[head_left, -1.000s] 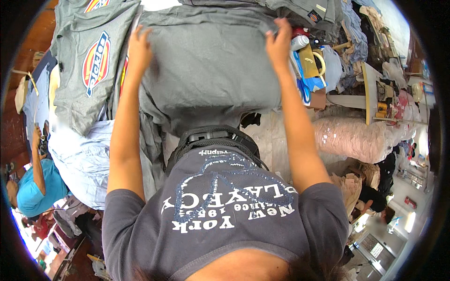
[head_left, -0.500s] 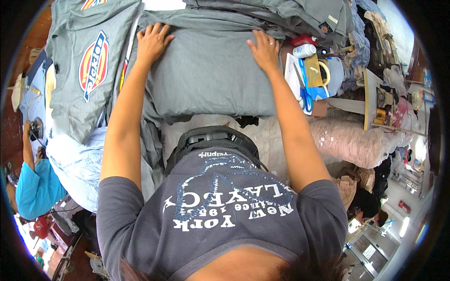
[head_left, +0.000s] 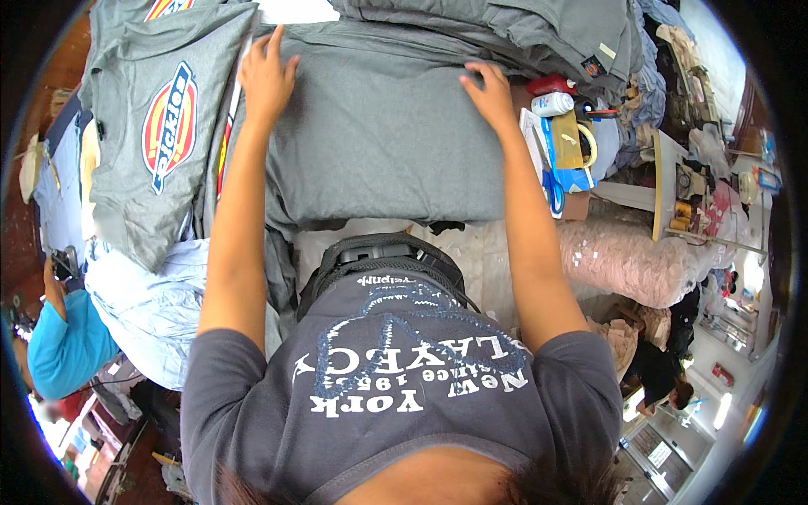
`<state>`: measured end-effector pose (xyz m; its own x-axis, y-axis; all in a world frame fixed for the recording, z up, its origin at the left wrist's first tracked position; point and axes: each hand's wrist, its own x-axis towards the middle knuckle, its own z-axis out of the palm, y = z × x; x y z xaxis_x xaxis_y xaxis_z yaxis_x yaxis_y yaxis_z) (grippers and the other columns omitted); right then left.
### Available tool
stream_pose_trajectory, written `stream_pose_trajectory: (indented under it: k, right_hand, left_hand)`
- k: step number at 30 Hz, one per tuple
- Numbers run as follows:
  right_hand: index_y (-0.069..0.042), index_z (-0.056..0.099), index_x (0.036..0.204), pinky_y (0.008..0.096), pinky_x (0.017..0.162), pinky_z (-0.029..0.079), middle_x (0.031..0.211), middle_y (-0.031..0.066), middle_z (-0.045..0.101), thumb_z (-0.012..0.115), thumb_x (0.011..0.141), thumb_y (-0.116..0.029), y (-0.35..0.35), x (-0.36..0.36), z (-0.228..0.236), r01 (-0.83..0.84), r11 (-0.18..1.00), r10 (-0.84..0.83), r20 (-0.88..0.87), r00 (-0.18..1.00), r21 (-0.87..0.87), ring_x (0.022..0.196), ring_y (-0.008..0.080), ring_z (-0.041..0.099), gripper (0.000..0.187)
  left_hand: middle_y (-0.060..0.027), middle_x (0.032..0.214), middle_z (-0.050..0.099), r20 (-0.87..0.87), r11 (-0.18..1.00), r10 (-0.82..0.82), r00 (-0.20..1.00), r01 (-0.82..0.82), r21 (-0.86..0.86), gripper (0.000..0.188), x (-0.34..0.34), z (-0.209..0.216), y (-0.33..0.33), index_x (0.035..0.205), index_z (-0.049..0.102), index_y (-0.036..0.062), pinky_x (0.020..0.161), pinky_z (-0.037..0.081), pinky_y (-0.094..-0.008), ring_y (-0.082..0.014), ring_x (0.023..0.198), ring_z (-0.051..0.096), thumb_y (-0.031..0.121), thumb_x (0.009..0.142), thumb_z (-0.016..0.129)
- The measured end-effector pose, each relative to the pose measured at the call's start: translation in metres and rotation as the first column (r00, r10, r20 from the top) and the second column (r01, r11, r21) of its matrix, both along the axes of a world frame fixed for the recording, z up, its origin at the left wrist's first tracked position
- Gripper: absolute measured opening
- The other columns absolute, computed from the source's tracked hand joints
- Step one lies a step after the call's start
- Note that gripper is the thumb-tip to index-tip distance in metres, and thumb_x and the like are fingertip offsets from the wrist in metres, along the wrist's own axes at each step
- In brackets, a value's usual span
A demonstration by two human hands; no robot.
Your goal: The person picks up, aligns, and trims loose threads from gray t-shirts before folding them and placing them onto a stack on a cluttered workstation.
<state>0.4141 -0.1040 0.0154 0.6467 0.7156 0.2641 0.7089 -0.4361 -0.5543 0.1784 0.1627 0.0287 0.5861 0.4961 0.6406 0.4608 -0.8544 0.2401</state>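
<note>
I'm presumably smoothing the grey rectangular cloth (head_left: 383, 143) under my loosely open, empty left hand (head_left: 267, 87) and right hand (head_left: 491, 97), next likely needing flat palms.

Plain grey cloth (head_left: 383, 139) between your fingers (head_left: 275, 44); left of them, grey shirt (head_left: 122, 143), red-yellow-blue emblem (head_left: 171, 126); right, white bottle (head_left: 552, 104), blue-handled scissors (head_left: 553, 197)!

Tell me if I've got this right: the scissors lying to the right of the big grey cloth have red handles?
Not quite: the head view shows that the scissors have blue handles, not red. They do lie to the right of the big grey cloth.
</note>
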Motion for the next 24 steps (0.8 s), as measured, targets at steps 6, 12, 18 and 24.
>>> stream_pose_trajectory:
  k: [6, 12, 18, 24]
  right_hand:
    - [-0.002, 0.056, 0.092, 0.0212, 0.072, 0.041, 0.085, 0.0029, 0.058, 0.058, 0.079, -0.02, -0.143, -0.07, 0.048, -0.205, 0.977, 0.034, -0.907, 0.42, -0.059, 0.079, 0.0089, 0.053, 0.022]
    - [0.002, 0.053, 0.102, 0.0267, 0.079, 0.041, 0.098, 0.0092, 0.057, 0.061, 0.076, -0.026, -0.217, -0.101, -0.006, -0.141, 0.927, -0.266, -0.875, 0.405, -0.347, 0.091, 0.0149, 0.053, 0.039]
    - [-0.006, 0.044, 0.113, 0.0307, 0.077, 0.036, 0.107, 0.0049, 0.052, 0.065, 0.071, -0.034, -0.21, -0.123, -0.051, 0.152, 0.936, -0.353, -0.842, 0.408, -0.319, 0.094, 0.0136, 0.046, 0.055]
    - [-0.012, 0.04, 0.114, 0.0396, 0.086, 0.029, 0.111, 0.0032, 0.048, 0.064, 0.073, -0.026, -0.212, -0.145, -0.086, 0.473, 0.872, -0.212, -0.968, 0.132, -0.126, 0.1, 0.0147, 0.043, 0.049]
  left_hand:
    - [-0.01, 0.085, 0.053, 0.092, 0.768, -0.098, 0.991, 0.134, -0.627, 0.016, -0.141, -0.008, -0.14, 0.091, 0.052, 0.0003, 0.07, 0.042, -0.0267, -0.0196, 0.079, 0.053, -0.003, 0.075, 0.051]
    - [-0.0092, 0.089, 0.053, 0.069, 0.203, 0.136, 0.988, 0.04, -0.978, 0.022, -0.202, -0.081, -0.19, 0.096, 0.046, -0.0031, 0.069, 0.042, -0.0243, -0.0141, 0.078, 0.052, 0.003, 0.076, 0.055]
    - [-0.0154, 0.1, 0.05, -0.263, -0.399, 0.401, 0.877, -0.092, -0.912, 0.053, -0.167, -0.077, -0.188, 0.108, 0.036, -0.0049, 0.078, 0.039, -0.0285, -0.0198, 0.091, 0.05, 0.017, 0.07, 0.064]
    - [-0.0117, 0.113, 0.047, -0.081, -0.316, 0.686, 0.723, 0.196, -0.928, 0.039, -0.168, -0.106, -0.194, 0.104, 0.048, -0.0044, 0.087, 0.029, -0.0336, -0.0199, 0.104, 0.042, 0.016, 0.073, 0.059]
